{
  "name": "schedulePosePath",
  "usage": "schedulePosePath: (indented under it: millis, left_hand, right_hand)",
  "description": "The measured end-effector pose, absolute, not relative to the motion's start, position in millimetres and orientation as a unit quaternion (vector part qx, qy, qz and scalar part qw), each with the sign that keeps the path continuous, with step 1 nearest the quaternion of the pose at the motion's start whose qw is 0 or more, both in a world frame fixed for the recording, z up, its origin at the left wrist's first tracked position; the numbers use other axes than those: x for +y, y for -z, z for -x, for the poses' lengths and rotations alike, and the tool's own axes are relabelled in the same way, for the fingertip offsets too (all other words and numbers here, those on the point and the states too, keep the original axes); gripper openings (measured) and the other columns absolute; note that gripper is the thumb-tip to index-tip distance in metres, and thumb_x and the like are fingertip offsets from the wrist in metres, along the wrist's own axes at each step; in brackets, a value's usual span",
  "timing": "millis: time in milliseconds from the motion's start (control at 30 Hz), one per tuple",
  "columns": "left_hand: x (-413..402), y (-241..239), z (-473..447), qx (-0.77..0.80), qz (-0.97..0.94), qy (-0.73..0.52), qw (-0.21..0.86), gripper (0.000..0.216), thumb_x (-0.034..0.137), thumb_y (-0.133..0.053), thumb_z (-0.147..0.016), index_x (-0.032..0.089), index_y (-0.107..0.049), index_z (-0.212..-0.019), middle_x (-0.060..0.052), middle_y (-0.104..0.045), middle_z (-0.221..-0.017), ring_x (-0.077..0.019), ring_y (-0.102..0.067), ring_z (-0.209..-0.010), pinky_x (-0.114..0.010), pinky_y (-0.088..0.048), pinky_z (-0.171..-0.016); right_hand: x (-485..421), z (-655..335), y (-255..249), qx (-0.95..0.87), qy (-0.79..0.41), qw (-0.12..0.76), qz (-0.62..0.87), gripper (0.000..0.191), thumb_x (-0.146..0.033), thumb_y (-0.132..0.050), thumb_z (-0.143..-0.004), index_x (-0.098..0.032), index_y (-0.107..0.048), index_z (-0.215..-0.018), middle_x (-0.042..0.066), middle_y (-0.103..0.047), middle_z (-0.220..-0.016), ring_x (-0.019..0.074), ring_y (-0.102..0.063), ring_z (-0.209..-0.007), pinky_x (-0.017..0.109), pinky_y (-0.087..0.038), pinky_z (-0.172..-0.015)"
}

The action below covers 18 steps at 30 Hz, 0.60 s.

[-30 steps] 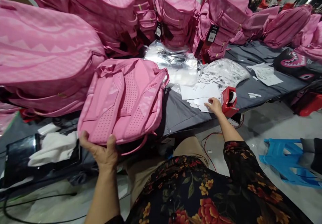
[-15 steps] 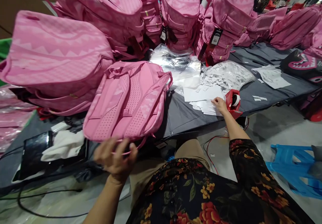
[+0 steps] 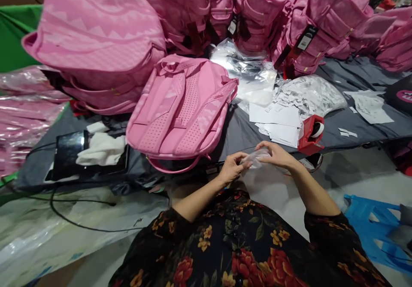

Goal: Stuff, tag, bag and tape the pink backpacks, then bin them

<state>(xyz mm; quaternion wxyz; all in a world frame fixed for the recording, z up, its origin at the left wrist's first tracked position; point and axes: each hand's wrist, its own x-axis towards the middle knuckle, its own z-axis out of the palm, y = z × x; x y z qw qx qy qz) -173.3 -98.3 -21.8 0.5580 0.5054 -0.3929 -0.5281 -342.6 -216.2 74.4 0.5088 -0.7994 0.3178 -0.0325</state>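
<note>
My left hand [image 3: 232,166] and my right hand [image 3: 276,154] meet in front of my chest, both pinching a small clear plastic piece [image 3: 255,158] between the fingers. A pink backpack [image 3: 182,108] lies back-side up on the grey table just beyond my left hand, its straps facing me. A stack of white paper slips [image 3: 277,123] and a red tape dispenser [image 3: 310,135] sit on the table a little past my right hand.
Several pink backpacks [image 3: 99,46] are piled along the back and left of the grey table [image 3: 241,130]. Clear plastic bags [image 3: 247,70] lie mid-table. A black tablet [image 3: 66,154] with a white cloth [image 3: 101,148] lies at left. A blue stool [image 3: 375,224] stands on the floor at right.
My left hand let go of the pink backpack's bottom edge and my right hand left the paper slips; both came together near my chest on a small clear piece. The view shifted left.
</note>
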Motion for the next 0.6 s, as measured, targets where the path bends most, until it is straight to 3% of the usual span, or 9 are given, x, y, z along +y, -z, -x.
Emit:
schedulePosePath:
  millis: [100,300,400,500,600]
  left_hand:
    - [-78.3,24.9,166.2,-0.341,-0.529,0.501,0.594,0.048,0.062,-0.081,-0.075,0.015,-0.073,-0.084,-0.001,-0.069,-0.077,-0.0154,-0.061,-0.071,-0.027,-0.051,-0.071]
    - [-43.3,38.4,156.3,-0.447,-0.619,0.294,0.575,0.032,0.051,-0.071,-0.09,0.02,-0.078,-0.096,-0.005,-0.073,-0.087,-0.0209,-0.066,-0.089,-0.034,-0.053,-0.088]
    - [-17.2,47.0,150.1,-0.493,-0.642,0.171,0.561,0.029,0.047,-0.068,-0.094,0.021,-0.076,-0.104,-0.007,-0.075,-0.096,-0.0222,-0.068,-0.095,-0.038,-0.054,-0.093]
    - [0.0,56.2,144.2,-0.391,-0.721,0.073,0.567,0.033,0.046,-0.067,-0.094,0.021,-0.071,-0.116,-0.01,-0.073,-0.11,-0.0237,-0.066,-0.107,-0.04,-0.053,-0.1]
    - [-11.2,65.0,139.6,-0.283,-0.758,0.095,0.58,0.044,0.05,-0.069,-0.09,0.02,-0.07,-0.122,-0.012,-0.072,-0.12,-0.0265,-0.065,-0.115,-0.044,-0.049,-0.106]
  right_hand:
    - [-209.6,339.4,-59.1,0.345,0.093,0.57,0.74,0.061,-0.065,-0.084,-0.063,-0.015,-0.072,-0.097,0.004,-0.071,-0.082,0.0187,-0.062,-0.072,0.029,-0.049,-0.066]
    - [-192.5,300.1,-29.9,0.35,0.192,0.535,0.745,0.05,-0.066,-0.074,-0.077,-0.017,-0.075,-0.083,0.006,-0.072,-0.077,0.0192,-0.063,-0.069,0.029,-0.052,-0.066]
    - [-191.9,297.9,-29.3,0.312,0.176,0.488,0.796,0.049,-0.065,-0.064,-0.088,-0.018,-0.078,-0.087,0.006,-0.072,-0.075,0.019,-0.063,-0.065,0.029,-0.05,-0.063]
    - [-194.0,309.0,-29.8,0.297,0.163,0.403,0.85,0.049,-0.062,-0.053,-0.097,-0.02,-0.079,-0.096,0.008,-0.077,-0.084,0.0203,-0.068,-0.069,0.029,-0.051,-0.068]
    - [-191.4,314.3,-29.5,0.266,0.057,0.309,0.911,0.044,-0.053,-0.046,-0.102,-0.023,-0.078,-0.104,0.009,-0.078,-0.085,0.0214,-0.071,-0.071,0.028,-0.047,-0.067]
